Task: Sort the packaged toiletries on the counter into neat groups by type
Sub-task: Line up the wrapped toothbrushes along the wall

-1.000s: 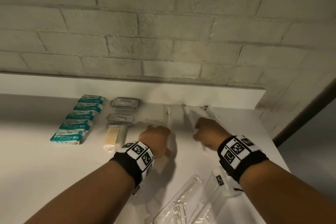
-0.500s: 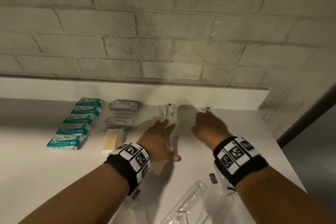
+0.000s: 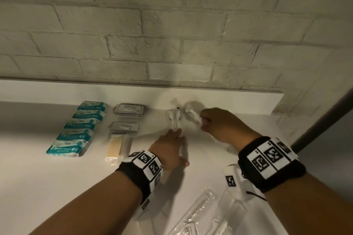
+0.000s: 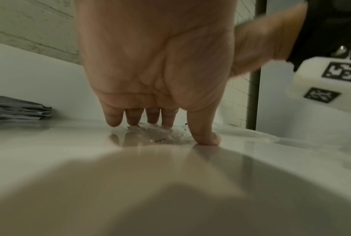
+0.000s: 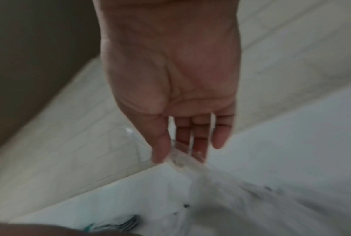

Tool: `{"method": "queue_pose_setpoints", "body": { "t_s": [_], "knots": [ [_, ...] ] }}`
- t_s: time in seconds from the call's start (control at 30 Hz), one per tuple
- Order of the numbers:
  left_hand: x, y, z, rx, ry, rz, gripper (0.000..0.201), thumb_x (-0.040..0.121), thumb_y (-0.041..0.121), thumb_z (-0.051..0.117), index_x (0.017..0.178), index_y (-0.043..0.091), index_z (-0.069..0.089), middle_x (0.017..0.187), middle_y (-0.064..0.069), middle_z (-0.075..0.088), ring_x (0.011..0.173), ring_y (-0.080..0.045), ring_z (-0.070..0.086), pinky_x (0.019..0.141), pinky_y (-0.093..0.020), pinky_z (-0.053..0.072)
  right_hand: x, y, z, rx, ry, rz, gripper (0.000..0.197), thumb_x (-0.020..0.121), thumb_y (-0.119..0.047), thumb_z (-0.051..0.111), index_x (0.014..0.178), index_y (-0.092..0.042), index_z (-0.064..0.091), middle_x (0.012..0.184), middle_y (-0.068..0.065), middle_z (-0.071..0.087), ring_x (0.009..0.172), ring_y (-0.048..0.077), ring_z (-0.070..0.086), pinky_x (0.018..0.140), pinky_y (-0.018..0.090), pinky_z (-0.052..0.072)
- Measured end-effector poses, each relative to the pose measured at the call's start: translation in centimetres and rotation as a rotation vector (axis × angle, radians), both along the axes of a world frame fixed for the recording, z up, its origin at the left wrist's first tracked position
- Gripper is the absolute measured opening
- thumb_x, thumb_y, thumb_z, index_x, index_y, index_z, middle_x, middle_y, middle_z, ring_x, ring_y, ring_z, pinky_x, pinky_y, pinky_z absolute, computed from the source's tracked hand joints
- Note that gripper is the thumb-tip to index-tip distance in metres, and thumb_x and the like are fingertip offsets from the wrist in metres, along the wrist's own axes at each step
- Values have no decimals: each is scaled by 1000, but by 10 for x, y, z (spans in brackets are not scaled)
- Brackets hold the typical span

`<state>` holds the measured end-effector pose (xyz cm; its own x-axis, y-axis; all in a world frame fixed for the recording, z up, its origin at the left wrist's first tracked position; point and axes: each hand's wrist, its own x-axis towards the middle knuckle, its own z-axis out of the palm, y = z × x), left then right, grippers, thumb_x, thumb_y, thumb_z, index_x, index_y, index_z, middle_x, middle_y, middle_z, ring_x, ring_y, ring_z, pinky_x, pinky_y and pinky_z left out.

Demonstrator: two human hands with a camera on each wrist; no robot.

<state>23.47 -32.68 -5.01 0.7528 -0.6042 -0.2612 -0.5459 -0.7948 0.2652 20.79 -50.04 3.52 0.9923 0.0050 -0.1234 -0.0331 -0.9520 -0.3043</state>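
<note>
Long clear-wrapped packets (image 3: 174, 120) lie upright near the counter's back wall. My left hand (image 3: 174, 135) lies flat on their near end with straight fingers; in the left wrist view the fingers (image 4: 134, 118) press the crinkled clear wrap (image 4: 150, 131) and the thumb touches the counter. My right hand (image 3: 205, 120) is just to the right and pinches another clear-wrapped packet (image 3: 193, 115), which slants toward the wall. The right wrist view is blurred; there the thumb and fingers pinch this clear wrap (image 5: 180, 158).
A row of teal packets (image 3: 76, 129) lies at the left, with grey sachets (image 3: 129, 110) and a yellowish bar in clear wrap (image 3: 116, 145) beside it. Clear-packed combs (image 3: 200, 212) lie at the near right. A brick wall rises behind the white counter (image 3: 38, 177).
My left hand has uncurled and now lies flat on the clear packets, further toward the wall. My right hand has moved back toward the wall with its clear packet.
</note>
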Motion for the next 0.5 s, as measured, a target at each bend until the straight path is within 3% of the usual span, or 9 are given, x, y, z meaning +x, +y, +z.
{"method": "queue_pose_setpoints", "body": {
  "t_s": [0.07,0.1,0.2,0.27,0.33,0.43,0.5],
  "knots": [
    [0,0,1,1,-15,-7,76,81,51,65,145,22,34,162,2,5,148,-26,10,116,-38,19,-3,10,4,-47,-109,142,27,92,-15,53,115,-24,65,122,0,58,118,23,52,93,34,41],
    [0,0,0,2,-14,-8,77,80,51,65,145,23,34,162,2,4,148,-27,10,116,-39,19,-6,12,0,-104,-97,200,36,93,-12,50,123,-27,62,135,-3,54,128,21,46,103,33,35],
    [0,-1,0,29,2,4,84,80,52,65,149,23,27,162,-1,5,148,-29,7,117,-40,14,-17,12,-25,-196,85,272,48,99,-9,38,142,-29,45,156,-9,27,145,16,22,116,30,19],
    [0,-1,1,36,11,3,84,81,52,64,150,24,25,162,-2,5,149,-29,5,119,-42,12,-23,10,-37,-183,160,233,52,99,-8,34,147,-30,35,159,-8,17,146,17,20,118,33,20],
    [0,-1,3,40,19,-2,81,82,52,64,149,24,27,162,-2,3,149,-29,3,120,-43,11,-25,10,-39,-153,163,147,51,100,-12,36,148,-28,33,160,-6,16,142,19,30,114,32,29],
    [0,-2,2,48,31,-4,82,82,51,64,149,23,26,162,-2,3,149,-29,2,119,-43,10,-21,17,-44,-120,171,83,49,98,-29,47,146,-23,36,155,2,31,136,23,40,110,35,34],
    [1,-3,3,47,29,-4,82,81,50,65,149,24,26,162,-2,3,149,-29,2,118,-43,11,-13,21,-50,-129,120,49,49,94,-33,52,140,-19,40,140,8,46,125,29,49,102,40,42]
  ]
}}
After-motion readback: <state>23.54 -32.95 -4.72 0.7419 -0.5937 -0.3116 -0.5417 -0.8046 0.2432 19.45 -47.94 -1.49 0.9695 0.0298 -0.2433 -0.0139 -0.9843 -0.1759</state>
